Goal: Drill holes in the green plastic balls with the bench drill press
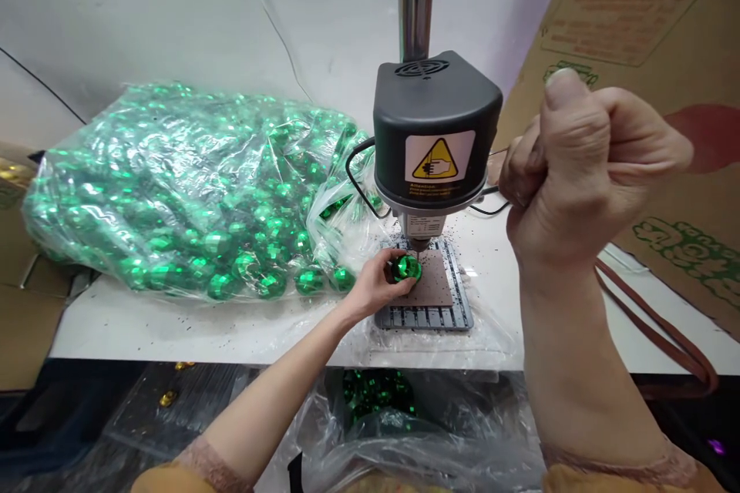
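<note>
My left hand (378, 281) pinches a shiny green faceted ball (408, 268) between thumb and fingers. It holds the ball over a brown square pad (436, 285) on the slotted grey base (456, 317) of a small bench drill press (436, 115). The drill's chuck (421, 244) sits right above the ball; whether the bit touches it I cannot tell. At the right of the black motor housing, my right hand (583, 162) is closed in a fist around the drill press lever, which is mostly hidden by the fingers.
A big clear plastic bag (190, 192) of green balls lies at left on the white table (173, 331). Dark shavings surround the base. More green balls (378, 393) sit in plastic below the table edge. A cardboard box (647, 77) and a brown strap (664, 323) are at right.
</note>
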Demonstrator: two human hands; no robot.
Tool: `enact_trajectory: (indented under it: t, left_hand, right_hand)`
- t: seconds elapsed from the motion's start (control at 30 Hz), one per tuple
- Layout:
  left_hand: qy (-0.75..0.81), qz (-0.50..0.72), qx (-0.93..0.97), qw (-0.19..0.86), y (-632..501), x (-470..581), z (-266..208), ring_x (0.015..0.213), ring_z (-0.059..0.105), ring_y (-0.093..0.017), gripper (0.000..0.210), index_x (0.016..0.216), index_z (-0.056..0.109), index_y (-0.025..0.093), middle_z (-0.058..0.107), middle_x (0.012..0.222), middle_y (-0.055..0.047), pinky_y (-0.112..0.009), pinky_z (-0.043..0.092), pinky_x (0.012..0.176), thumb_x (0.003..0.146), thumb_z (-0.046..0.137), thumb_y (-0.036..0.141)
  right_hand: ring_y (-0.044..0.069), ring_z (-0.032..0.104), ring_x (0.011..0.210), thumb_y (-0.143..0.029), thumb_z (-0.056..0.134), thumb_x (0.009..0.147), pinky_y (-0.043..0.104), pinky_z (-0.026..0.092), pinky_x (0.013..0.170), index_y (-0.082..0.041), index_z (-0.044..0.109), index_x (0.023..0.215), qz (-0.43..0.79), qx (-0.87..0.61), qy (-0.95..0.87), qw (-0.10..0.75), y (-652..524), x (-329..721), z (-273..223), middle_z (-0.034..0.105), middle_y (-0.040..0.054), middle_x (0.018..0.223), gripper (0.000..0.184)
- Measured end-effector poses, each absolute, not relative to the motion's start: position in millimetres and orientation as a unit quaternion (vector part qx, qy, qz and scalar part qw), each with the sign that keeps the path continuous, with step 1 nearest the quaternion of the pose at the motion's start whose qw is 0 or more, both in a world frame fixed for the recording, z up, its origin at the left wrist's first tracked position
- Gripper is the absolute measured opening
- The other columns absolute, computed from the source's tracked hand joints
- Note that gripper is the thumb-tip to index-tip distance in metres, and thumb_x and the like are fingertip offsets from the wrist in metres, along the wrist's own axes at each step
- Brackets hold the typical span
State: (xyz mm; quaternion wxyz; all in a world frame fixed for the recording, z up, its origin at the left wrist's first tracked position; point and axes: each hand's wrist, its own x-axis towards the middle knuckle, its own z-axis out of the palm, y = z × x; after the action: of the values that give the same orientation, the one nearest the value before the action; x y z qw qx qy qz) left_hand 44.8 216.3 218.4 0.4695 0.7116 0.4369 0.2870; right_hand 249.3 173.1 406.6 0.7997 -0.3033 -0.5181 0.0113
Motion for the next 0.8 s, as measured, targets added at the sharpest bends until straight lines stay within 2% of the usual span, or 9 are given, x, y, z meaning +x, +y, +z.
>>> enact_trajectory:
  t: [0.17, 0.3, 0.47, 0.57, 0.63, 0.8]
  left_hand:
    - [0.437, 0.332, 0.744, 0.382, 206.9, 59.8, 210.2, 0.110, 0.079, -0.028, 0.056, 0.133, 0.086, 0.026, 0.080, 0.121, -0.006, -0.040, 0.065, 0.096, 0.080, 0.103, 0.035]
    - [0.450, 0.385, 0.698, 0.404, 198.4, 68.5, 193.8, 0.123, 0.079, -0.034, 0.056, 0.132, 0.083, 0.025, 0.083, 0.126, -0.009, -0.049, 0.064, 0.110, 0.080, 0.105, 0.033]
    - [0.428, 0.413, 0.654, 0.467, 195.4, 70.5, 184.8, 0.122, 0.080, -0.033, 0.058, 0.132, 0.080, 0.023, 0.085, 0.128, -0.010, -0.050, 0.064, 0.113, 0.082, 0.106, 0.035]
    - [0.423, 0.413, 0.662, 0.461, 195.8, 70.1, 186.8, 0.122, 0.080, -0.033, 0.056, 0.130, 0.081, 0.025, 0.086, 0.127, -0.008, -0.048, 0.064, 0.112, 0.081, 0.106, 0.035]
    - [0.422, 0.410, 0.667, 0.458, 195.8, 69.9, 188.2, 0.122, 0.080, -0.033, 0.055, 0.130, 0.081, 0.025, 0.086, 0.127, -0.008, -0.048, 0.064, 0.112, 0.081, 0.105, 0.034]
    - [0.420, 0.412, 0.668, 0.456, 195.4, 70.3, 187.0, 0.123, 0.079, -0.033, 0.054, 0.130, 0.079, 0.026, 0.085, 0.130, -0.009, -0.047, 0.063, 0.112, 0.083, 0.104, 0.036]
  right_hand:
    - [-0.002, 0.040, 0.051, -0.024, 0.065, 0.114, 0.025, 0.032, 0.056, -0.019, 0.040, 0.067, 0.024, -0.302, -0.509, 0.805, 172.9, 248.2, 407.2, 0.036, -0.0090, 0.058, 0.052]
    - [0.000, 0.039, 0.052, -0.026, 0.063, 0.115, 0.025, 0.032, 0.056, -0.020, 0.038, 0.069, 0.011, -0.313, -0.521, 0.794, 173.9, 249.9, 407.5, 0.035, -0.0087, 0.059, 0.052]
    - [0.004, 0.036, 0.051, -0.023, 0.067, 0.113, 0.029, 0.031, 0.055, -0.021, 0.039, 0.065, 0.016, -0.317, -0.507, 0.801, 173.4, 250.4, 403.6, 0.031, -0.0078, 0.056, 0.055]
    - [0.007, 0.035, 0.050, -0.031, 0.071, 0.112, 0.033, 0.034, 0.054, -0.022, 0.043, 0.065, -0.002, -0.316, -0.496, 0.809, 170.3, 249.3, 394.5, 0.029, -0.0075, 0.055, 0.056]
    - [0.006, 0.035, 0.049, -0.034, 0.071, 0.113, 0.033, 0.035, 0.053, -0.022, 0.042, 0.065, -0.019, -0.315, -0.492, 0.811, 167.9, 248.3, 387.6, 0.032, -0.0074, 0.056, 0.057]
    - [0.004, 0.036, 0.050, -0.032, 0.069, 0.113, 0.033, 0.030, 0.055, -0.019, 0.037, 0.065, -0.071, -0.301, -0.496, 0.811, 163.8, 245.5, 375.1, 0.032, -0.0066, 0.058, 0.059]
